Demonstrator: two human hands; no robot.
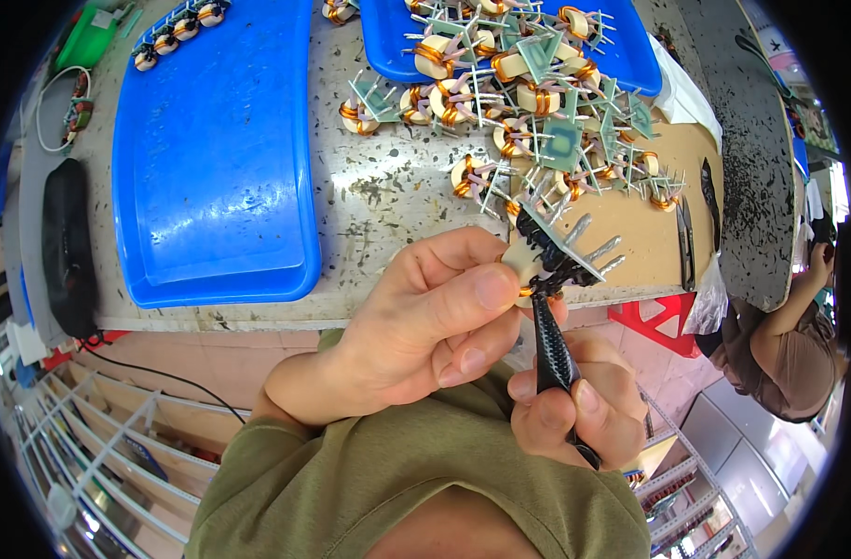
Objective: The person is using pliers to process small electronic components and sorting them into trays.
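Note:
My left hand (pixel 444 312) pinches a coil part (pixel 520 261), a pale ring with copper wire fixed to a small board with silver pins. The board is tilted, and glossy black paste covers the ring's side facing it. In my right hand (pixel 579 401) is a slim black tool (pixel 553 349) with a textured handle. Its upper end meets the black paste beneath the board; the very tip is hidden there, so I cannot tell its exact kind. Beyond my hands lies a heap of similar coil parts (pixel 537 101), with copper windings, pale rings and green boards.
A blue tray (pixel 220 168) at left holds several black-pasted coil parts (pixel 178 35) at its far end. Another blue tray (pixel 388 58) lies under the heap. Tweezers (pixel 686 244) rest on brown board (pixel 621 228). At right is another person (pixel 789 345); a red stool (pixel 656 321) stands below.

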